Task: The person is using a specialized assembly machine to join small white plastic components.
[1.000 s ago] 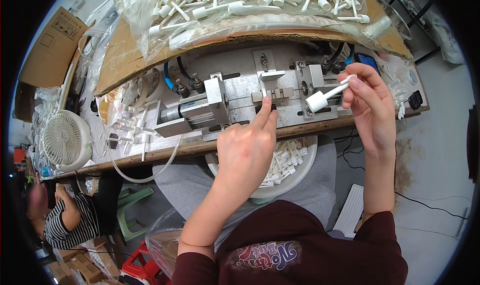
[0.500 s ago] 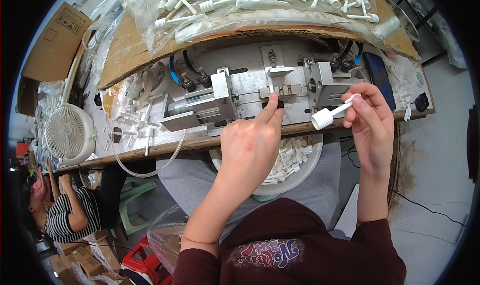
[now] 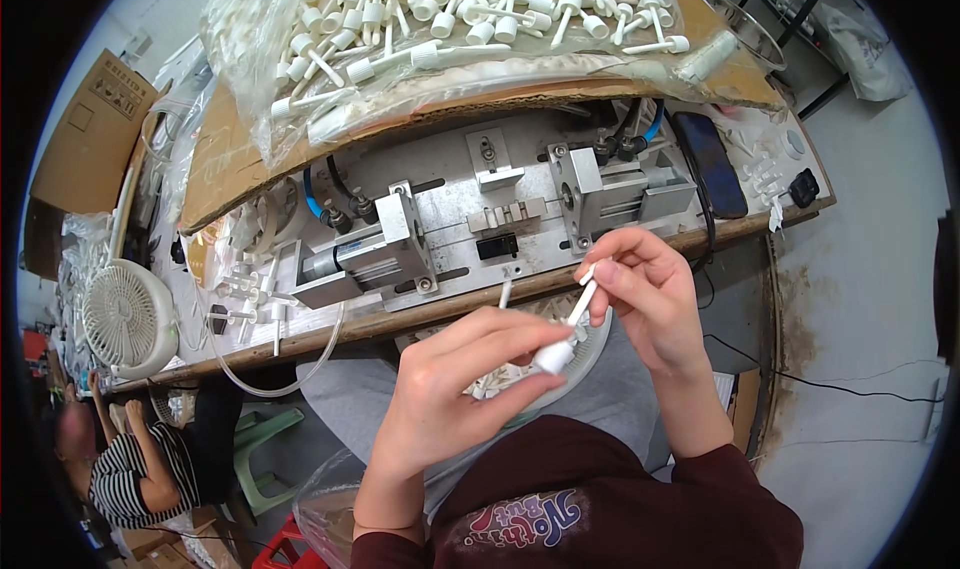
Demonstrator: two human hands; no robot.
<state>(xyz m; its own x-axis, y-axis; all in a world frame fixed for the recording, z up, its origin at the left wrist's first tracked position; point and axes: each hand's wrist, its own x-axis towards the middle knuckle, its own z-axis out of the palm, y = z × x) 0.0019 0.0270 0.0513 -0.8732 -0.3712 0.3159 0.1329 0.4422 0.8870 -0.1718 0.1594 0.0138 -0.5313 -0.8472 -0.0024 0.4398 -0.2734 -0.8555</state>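
Note:
A white ribbed cap with a long stem point(image 3: 553, 356) is held between my two hands in front of the bench. My left hand point(image 3: 450, 374) closes its thumb and fingers around the cap end. At the stem's other end, my right hand point(image 3: 645, 294) pinches the tip, where a small white piece point(image 3: 588, 273) shows partly between the fingers. Beyond them stands a metal fixture with a small slotted block point(image 3: 507, 215) between two pneumatic cylinder clamps, the left clamp point(image 3: 385, 247) and the right clamp point(image 3: 600, 191). A thin white part point(image 3: 505, 291) shows at the bench's front edge.
A round white basket point(image 3: 598, 354) of white parts sits at my lap, partly hidden by my hands. Many capped stems point(image 3: 480, 9) lie in plastic on cardboard above the fixture. A phone point(image 3: 712, 164) lies right; a fan point(image 3: 130, 317) stands left. Another person point(image 3: 135, 474) sits far left.
My left hand has drawn back from the slotted block and taken the cap end. My right hand has brought the capped stem left and down to meet it. The view has shifted.

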